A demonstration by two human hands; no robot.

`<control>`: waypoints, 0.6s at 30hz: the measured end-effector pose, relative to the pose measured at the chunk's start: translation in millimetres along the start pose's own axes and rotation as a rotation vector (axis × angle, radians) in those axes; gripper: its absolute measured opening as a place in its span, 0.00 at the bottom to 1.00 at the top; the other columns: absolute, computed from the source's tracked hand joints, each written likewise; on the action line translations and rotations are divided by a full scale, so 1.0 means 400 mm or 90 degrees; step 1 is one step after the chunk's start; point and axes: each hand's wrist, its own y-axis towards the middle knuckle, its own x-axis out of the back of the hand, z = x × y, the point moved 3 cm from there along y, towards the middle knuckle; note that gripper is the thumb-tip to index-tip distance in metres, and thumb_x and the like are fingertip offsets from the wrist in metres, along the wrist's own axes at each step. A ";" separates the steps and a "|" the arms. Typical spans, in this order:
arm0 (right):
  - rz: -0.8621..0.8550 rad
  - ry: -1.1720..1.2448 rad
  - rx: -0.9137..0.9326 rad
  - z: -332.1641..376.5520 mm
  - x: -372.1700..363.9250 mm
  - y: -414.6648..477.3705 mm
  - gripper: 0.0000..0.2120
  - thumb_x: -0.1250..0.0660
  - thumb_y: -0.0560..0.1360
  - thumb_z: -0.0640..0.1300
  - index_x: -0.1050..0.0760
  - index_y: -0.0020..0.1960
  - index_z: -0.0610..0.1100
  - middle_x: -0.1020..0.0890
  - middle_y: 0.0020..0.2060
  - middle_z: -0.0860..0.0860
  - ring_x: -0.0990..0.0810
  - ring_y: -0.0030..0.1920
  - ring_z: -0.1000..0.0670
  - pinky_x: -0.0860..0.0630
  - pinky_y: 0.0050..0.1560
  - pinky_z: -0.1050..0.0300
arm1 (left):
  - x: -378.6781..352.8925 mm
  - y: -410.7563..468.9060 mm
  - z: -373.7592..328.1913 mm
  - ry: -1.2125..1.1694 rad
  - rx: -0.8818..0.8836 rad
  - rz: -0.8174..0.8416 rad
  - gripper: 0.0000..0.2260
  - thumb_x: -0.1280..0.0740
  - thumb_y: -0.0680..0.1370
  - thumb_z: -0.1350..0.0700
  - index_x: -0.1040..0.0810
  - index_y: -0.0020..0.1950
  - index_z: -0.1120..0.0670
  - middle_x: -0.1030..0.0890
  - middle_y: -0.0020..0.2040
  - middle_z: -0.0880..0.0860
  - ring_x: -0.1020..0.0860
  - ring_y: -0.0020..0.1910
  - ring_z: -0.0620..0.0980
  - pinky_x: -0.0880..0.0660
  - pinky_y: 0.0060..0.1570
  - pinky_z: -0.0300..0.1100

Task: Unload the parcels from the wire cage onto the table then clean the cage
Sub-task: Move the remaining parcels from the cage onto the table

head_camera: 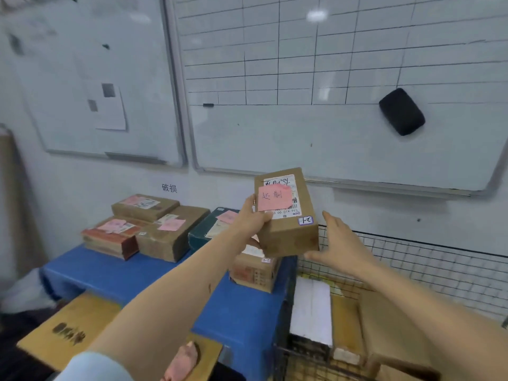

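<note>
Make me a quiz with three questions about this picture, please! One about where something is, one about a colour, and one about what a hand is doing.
1. Where is the black eraser?
A) on the floor
B) stuck on the whiteboard
C) in a drawer

2. What colour is the note on the lifted box?
A) green
B) black
C) pink

3. What is the left hand doing?
A) gripping the lifted box
B) waving
C) making a fist on nothing

Answers:
1 B, the eraser clings to the board's white surface.
2 C, the square note stuck over the label is pink.
3 A, its thumb and fingers wrap round the box's left side and hold it up above the blue table.
</note>
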 end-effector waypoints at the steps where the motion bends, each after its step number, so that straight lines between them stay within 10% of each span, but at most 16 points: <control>1: -0.002 0.002 -0.006 0.036 -0.013 0.011 0.53 0.26 0.69 0.57 0.56 0.78 0.42 0.43 0.77 0.45 0.42 0.75 0.46 0.40 0.72 0.51 | 0.039 0.010 0.001 0.000 0.000 0.008 0.29 0.37 0.80 0.58 0.47 0.76 0.41 0.29 0.64 0.52 0.28 0.58 0.57 0.22 0.48 0.62; 14: -0.021 0.071 -0.085 0.409 -0.249 0.058 0.53 0.23 0.62 0.59 0.48 0.75 0.41 0.34 0.69 0.45 0.35 0.70 0.43 0.32 0.67 0.47 | 0.454 0.046 0.177 0.064 0.035 0.082 0.25 0.40 0.80 0.61 0.42 0.74 0.45 0.27 0.54 0.42 0.26 0.46 0.47 0.23 0.46 0.62; 18: 0.024 0.070 -0.067 0.481 -0.349 0.041 0.51 0.23 0.65 0.57 0.49 0.76 0.42 0.37 0.71 0.46 0.38 0.71 0.45 0.37 0.67 0.51 | 0.506 0.032 0.257 0.090 0.064 0.115 0.25 0.40 0.80 0.61 0.43 0.74 0.45 0.29 0.59 0.46 0.30 0.57 0.54 0.23 0.46 0.64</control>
